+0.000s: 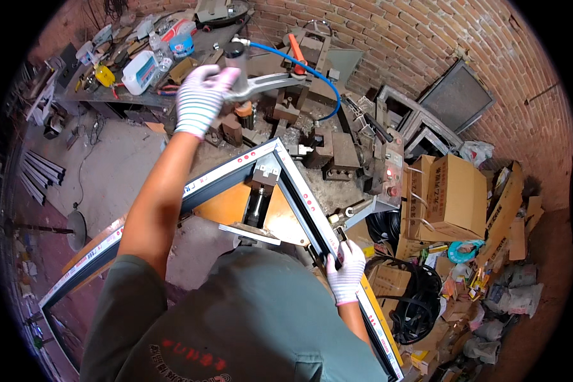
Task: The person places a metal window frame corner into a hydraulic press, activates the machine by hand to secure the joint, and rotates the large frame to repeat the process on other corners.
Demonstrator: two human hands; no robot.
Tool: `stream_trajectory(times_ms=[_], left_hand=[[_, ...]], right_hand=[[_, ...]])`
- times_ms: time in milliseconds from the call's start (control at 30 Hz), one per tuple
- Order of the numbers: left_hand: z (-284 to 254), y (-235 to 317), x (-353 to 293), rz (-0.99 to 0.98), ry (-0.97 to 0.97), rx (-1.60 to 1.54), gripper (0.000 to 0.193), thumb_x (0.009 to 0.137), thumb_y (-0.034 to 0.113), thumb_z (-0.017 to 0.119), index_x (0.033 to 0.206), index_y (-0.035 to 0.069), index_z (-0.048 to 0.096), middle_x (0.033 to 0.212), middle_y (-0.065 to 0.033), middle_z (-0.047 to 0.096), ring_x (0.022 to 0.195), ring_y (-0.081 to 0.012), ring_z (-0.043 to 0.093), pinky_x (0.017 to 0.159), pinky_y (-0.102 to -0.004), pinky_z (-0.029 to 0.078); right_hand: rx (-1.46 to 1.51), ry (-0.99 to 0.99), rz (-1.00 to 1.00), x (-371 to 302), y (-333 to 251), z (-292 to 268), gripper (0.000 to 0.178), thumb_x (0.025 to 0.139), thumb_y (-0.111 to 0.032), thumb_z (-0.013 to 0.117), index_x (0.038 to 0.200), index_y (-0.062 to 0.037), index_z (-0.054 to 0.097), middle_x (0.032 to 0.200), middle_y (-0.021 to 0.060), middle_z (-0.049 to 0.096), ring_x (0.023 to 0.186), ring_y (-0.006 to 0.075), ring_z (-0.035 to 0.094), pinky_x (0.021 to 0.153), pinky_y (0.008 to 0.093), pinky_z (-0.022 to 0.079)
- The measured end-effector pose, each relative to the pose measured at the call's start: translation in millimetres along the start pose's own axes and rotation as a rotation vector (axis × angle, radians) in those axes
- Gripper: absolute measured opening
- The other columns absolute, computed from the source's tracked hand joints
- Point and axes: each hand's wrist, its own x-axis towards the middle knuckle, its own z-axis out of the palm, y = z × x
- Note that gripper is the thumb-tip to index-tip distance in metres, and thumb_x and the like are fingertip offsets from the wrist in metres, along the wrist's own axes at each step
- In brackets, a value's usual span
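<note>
Frame (232, 164), corner pointing forward, long bar (319, 219) slanting rear-right, gripped by right hand (347, 272); left hand (204, 99) blurred, closure unclear.

Worn on the person's head, a wide fisheye camera looks steeply down and forward past the grey shirt (254, 305), with the left hand (201, 100) and right hand (346, 272) close by and the brick wall (401, 38) farther off, curving with the rim.
</note>
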Motion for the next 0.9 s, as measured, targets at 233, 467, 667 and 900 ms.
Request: stream_trajectory(times_ms=[233,467,667,900], left_hand=[[-71,-114,-77,0.131,0.102,0.388,0.034,0.098,0.034,0.079,0.114,0.004,0.075,0.105,-0.0172,0.073,0.088,-0.0288,0.071,0.086,-0.0386,0.057],[-141,-178,-199,0.021,-0.075,0.915,0.056,0.085,0.051,0.085,0.117,0.005,0.075,0.112,-0.0182,0.074,0.109,-0.0388,0.068,0.099,-0.0494,0.054],[-156,-174,-198,-0.171,-0.204,0.869,0.072,0.079,0.066,0.085,0.114,0.004,0.078,0.111,-0.0212,0.076,0.107,-0.0395,0.072,0.099,-0.0468,0.055],[-162,-106,-175,-0.261,-0.424,1.120,0.077,0.076,0.072,0.084,0.108,0.002,0.077,0.105,-0.0213,0.077,0.098,-0.0395,0.074,0.091,-0.0457,0.058]], right_hand=[[0.010,-0.086,0.195,-52,40,-9,0.057,0.081,-0.033,0.085,0.125,-0.0017,0.067,0.106,0.0232,0.068,0.101,0.0431,0.064,0.093,0.0542,0.050],[0.006,-0.174,0.215,-45,42,-14,0.046,0.082,-0.038,0.085,0.110,-0.0046,0.069,0.099,0.0213,0.067,0.096,0.0420,0.065,0.087,0.0538,0.051],[0.011,-0.190,0.154,-35,49,-18,0.044,0.078,-0.039,0.089,0.100,-0.0042,0.073,0.088,0.0199,0.067,0.083,0.0414,0.067,0.078,0.0526,0.054],[0.050,-0.258,0.159,-20,38,-44,0.046,0.080,-0.047,0.084,0.091,-0.0042,0.074,0.084,0.0196,0.069,0.077,0.0409,0.069,0.075,0.0515,0.056]])
